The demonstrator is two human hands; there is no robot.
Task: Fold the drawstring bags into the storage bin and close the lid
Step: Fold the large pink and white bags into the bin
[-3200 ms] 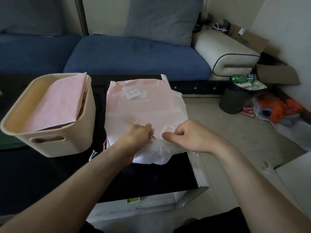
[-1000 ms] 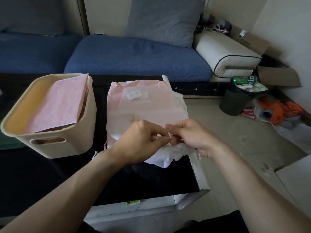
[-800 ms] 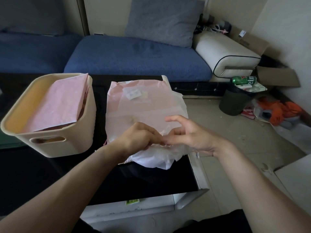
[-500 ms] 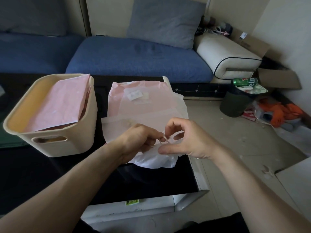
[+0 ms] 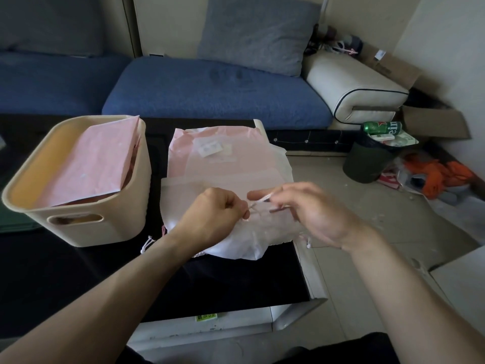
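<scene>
While both hands, the left hand (image 5: 215, 214) and right hand (image 5: 312, 211), now pinch the cord (image 5: 258, 202) taut over the bag (image 5: 223, 164), the bin (image 5: 78, 179) at nine o'clock waits.

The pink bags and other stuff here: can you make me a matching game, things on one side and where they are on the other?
Things:
1. beige plastic storage bin
2. green drink can
3. grey square cushion
4. thin white drawstring cord

Places:
A. leaning on the wall above the blue sofa seat
B. pinched between both hands
C. on the black table, left of the flat pink bags
D. on top of the dark waste bin

Pairs: 1-C, 2-D, 3-A, 4-B
</scene>
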